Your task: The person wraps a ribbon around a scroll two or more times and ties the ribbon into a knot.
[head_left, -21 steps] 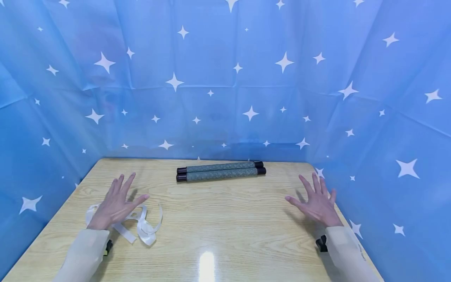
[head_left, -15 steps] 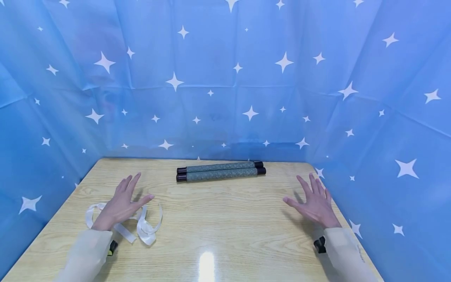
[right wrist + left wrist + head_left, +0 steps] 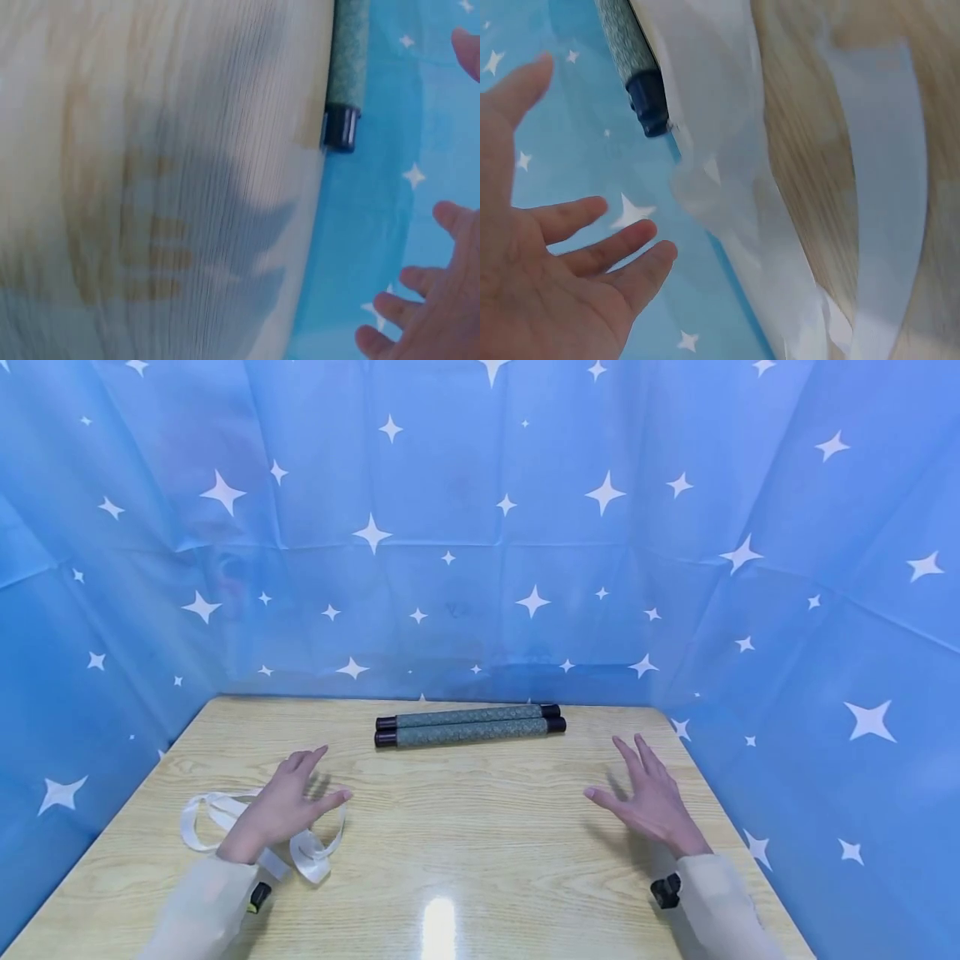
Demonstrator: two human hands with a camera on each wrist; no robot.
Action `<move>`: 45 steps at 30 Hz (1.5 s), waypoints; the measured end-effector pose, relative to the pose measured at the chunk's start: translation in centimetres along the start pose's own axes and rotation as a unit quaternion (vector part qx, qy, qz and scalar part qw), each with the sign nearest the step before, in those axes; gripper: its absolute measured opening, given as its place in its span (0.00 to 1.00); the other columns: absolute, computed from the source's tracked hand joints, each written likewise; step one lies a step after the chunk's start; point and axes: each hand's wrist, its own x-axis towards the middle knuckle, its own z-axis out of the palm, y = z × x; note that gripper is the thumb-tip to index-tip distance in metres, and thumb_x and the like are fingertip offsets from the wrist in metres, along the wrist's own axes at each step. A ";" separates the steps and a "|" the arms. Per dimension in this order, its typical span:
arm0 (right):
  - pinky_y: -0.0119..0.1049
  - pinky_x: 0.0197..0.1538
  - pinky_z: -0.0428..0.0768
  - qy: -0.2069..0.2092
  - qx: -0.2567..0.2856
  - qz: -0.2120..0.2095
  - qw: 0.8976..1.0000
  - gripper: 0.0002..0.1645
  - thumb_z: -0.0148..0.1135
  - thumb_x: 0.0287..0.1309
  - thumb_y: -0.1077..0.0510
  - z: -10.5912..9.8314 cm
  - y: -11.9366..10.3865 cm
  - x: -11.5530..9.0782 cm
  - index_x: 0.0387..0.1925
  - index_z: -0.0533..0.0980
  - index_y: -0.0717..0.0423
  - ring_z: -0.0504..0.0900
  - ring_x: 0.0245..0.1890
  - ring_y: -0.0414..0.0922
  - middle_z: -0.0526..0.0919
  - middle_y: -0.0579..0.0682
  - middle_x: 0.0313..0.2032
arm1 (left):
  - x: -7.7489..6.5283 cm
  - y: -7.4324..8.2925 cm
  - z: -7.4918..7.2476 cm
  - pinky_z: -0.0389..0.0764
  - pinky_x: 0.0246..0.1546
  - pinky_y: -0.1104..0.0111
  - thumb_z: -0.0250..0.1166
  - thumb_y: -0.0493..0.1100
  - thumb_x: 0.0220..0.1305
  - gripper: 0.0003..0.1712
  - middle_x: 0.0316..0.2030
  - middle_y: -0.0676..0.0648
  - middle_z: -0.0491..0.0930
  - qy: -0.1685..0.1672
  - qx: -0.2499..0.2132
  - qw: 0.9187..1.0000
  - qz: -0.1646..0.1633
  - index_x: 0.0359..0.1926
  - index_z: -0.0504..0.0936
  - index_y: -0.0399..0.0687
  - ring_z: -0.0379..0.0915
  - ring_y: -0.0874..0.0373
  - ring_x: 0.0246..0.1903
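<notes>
My left hand (image 3: pixel 281 806) hovers over a white ribbon (image 3: pixel 313 857) on the left of the table, fingers spread and holding nothing. Loops of the ribbon show past the hand and forearm, which hide part of it. Over the table's right side, my right hand (image 3: pixel 651 806) is also spread and holds nothing. Between the hands, farther back, lie two parallel rolls like a rolled-up scroll (image 3: pixel 472 732), grey-green and patterned with dark end knobs. One end of the scroll (image 3: pixel 349 60) appears in the right wrist view, and an end knob (image 3: pixel 648 101) in the left wrist view.
The wood-grain table (image 3: pixel 465 827) has rounded back corners and a bright light reflection near its front. A blue curtain (image 3: pixel 450 593) with white stars hangs behind it and along both sides. Each wrist carries a small black camera (image 3: pixel 666 890).
Both hands have moved inward, the left one to the right across the ribbon and the right one to the left. The scroll and ribbon stay where they were.
</notes>
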 end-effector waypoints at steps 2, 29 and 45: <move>0.79 0.68 0.47 -0.001 0.007 -0.002 1.000 0.63 0.61 0.59 0.24 0.3 -0.4 -0.1 0.83 0.42 0.40 0.44 0.78 0.74 0.37 0.61 0.82 | -0.1 0.5 0.4 0.73 0.58 0.36 0.64 0.68 0.68 0.54 0.70 0.26 0.61 0.003 -0.002 1.000 0.010 0.76 0.58 0.32 0.63 0.26 0.66; 0.80 0.67 0.52 0.001 0.039 -0.060 0.997 0.60 0.65 0.59 0.28 2.9 -5.1 -1.1 0.82 0.45 0.38 0.50 0.78 0.70 0.45 0.59 0.82 | -0.8 2.5 3.7 0.62 0.18 0.72 0.59 0.30 0.66 0.16 0.18 0.52 0.62 -0.027 -0.022 0.999 -0.021 0.22 0.69 0.46 0.58 0.61 0.17; 0.82 0.66 0.53 -0.020 0.067 -0.068 0.995 0.60 0.64 0.59 0.26 3.8 -6.6 -1.2 0.82 0.45 0.34 0.50 0.79 0.68 0.43 0.55 0.83 | 0.9 4.7 5.2 0.61 0.19 0.74 0.60 0.33 0.72 0.11 0.17 0.56 0.65 -0.011 -0.064 0.994 0.087 0.29 0.80 0.43 0.55 0.68 0.16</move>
